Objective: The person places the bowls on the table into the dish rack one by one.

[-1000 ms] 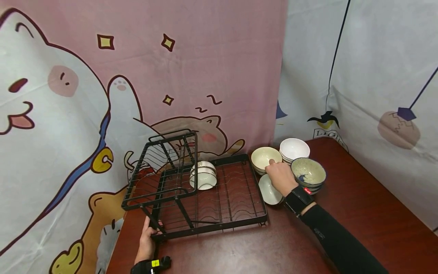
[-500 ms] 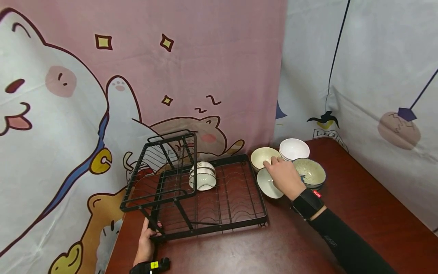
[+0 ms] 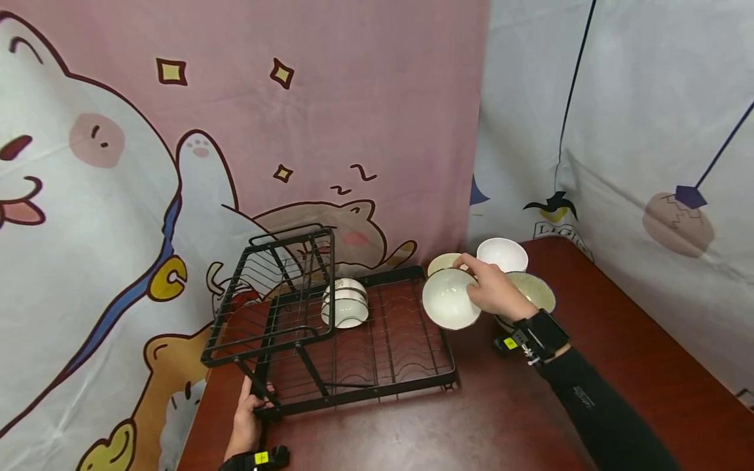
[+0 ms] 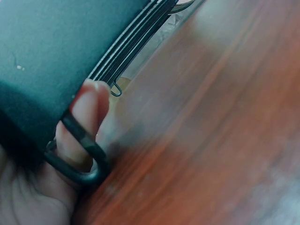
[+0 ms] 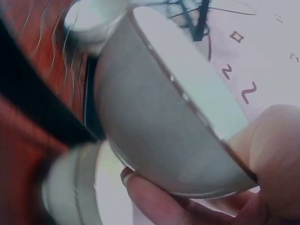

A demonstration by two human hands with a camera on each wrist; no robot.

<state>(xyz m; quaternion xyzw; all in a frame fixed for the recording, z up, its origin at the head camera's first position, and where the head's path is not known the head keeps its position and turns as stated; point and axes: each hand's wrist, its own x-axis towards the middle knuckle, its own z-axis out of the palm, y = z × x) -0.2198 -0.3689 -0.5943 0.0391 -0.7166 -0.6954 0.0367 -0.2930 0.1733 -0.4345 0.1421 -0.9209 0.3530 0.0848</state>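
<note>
My right hand [image 3: 499,292] pinches a white bowl [image 3: 449,301] by its rim, thumb inside and fingers on the outer wall. In the right wrist view this bowl [image 5: 150,112] is tilted, its grey-white outside toward the camera. It hangs beside the right end of a black two-tier dish rack [image 3: 377,392]. My left hand [image 3: 245,418] grips the rack's near left corner; in the left wrist view its fingers [image 4: 86,110] curl by a black wire loop. Small white bowls [image 3: 346,313] stand on edge in the rack's lower tier, partly behind the upper tier.
Right of the rack are a cream bowl [image 3: 442,263], partly hidden, a white bowl stack [image 3: 503,254] and speckled, blue-rimmed bowls [image 3: 538,291]. All stand on a reddish-brown table [image 3: 400,438]. Printed cloth [image 3: 383,118] hangs behind.
My right hand has taken hold of the white bowl, lifted it off the table and moved it slightly left toward the rack. The left hand stays at the rack's corner.
</note>
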